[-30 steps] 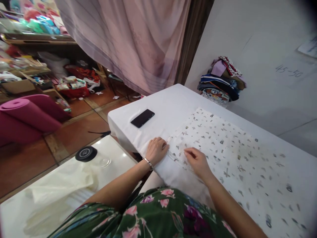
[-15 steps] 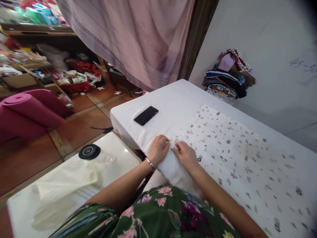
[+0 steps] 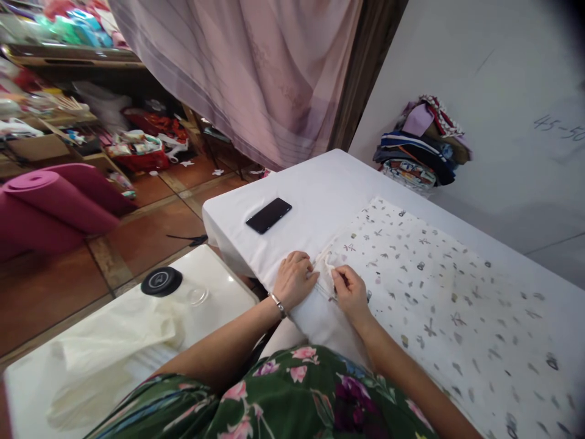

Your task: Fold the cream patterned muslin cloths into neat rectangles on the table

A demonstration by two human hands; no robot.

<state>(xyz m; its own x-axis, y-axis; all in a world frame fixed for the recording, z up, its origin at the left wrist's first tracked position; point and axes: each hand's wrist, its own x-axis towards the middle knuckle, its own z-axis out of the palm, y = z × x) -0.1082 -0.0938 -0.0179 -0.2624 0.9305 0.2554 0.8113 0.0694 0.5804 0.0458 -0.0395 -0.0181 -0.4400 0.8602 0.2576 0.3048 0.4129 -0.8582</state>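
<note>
A white printed cloth (image 3: 439,280) with small grey and brown motifs lies spread over the white-covered table. My right hand (image 3: 351,296) pinches its near left corner, where the fabric is bunched and slightly lifted. Just left of that corner, my left hand (image 3: 295,280) rests on the table with its fingers bent and close together at the cloth's edge. Whether any fabric is between those fingers is hidden. A metal bracelet sits on my left wrist. Beyond the hands, a black phone (image 3: 269,215) lies flat on the white cover.
A lower white table (image 3: 219,286) to the left carries a black round lid (image 3: 161,281), a clear ring-shaped piece and a pale plastic sheet (image 3: 114,341). Folded clothes (image 3: 420,143) are stacked by the wall. A pink roll (image 3: 59,201) and a red basket stand on the tiled floor.
My hands have moved slightly apart. The right hand has shifted right with the pinched corner, and the left fingers have come down flatter beside the edge.
</note>
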